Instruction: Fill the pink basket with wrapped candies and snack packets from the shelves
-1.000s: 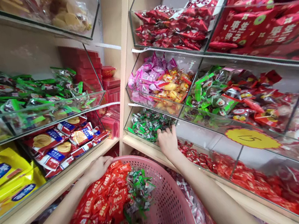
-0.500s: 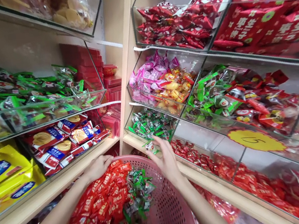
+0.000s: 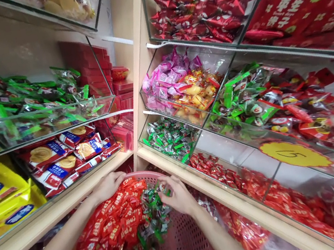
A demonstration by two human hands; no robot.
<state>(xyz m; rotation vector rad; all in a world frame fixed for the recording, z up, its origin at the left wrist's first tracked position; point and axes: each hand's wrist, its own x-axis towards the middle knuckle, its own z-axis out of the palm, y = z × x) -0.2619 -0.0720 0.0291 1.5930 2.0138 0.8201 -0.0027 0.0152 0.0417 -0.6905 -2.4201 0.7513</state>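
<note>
A pink perforated plastic basket (image 3: pixel 186 231) holds many red-wrapped candies (image 3: pixel 119 219) on its left side and a smaller heap of green-and-clear wrapped candies (image 3: pixel 154 209) toward its right. My left hand (image 3: pixel 110 186) is closed over the basket's far left rim, its fingertips partly hidden. My right hand (image 3: pixel 178 195) is over the basket's right side, thumb and fingers curled around a small green-wrapped candy (image 3: pixel 164 188), just above the green heap. Behind it, a clear bin of matching green-wrapped candies (image 3: pixel 171 137) sits in the shelf corner.
Wooden shelves meet in a corner around the basket. Above stand bins of pink-wrapped sweets (image 3: pixel 168 77), red snack bags (image 3: pixel 192 12) and wrapped biscuits (image 3: pixel 51 156). A yellow price tag (image 3: pixel 295 155) is on the right. The right shelf's wooden edge (image 3: pixel 233 206) runs beside my right forearm.
My right hand has moved down and left, from beside the green candy bin to over the basket, carrying a green-wrapped candy. My left hand stays at the rim. The view has shifted slightly.
</note>
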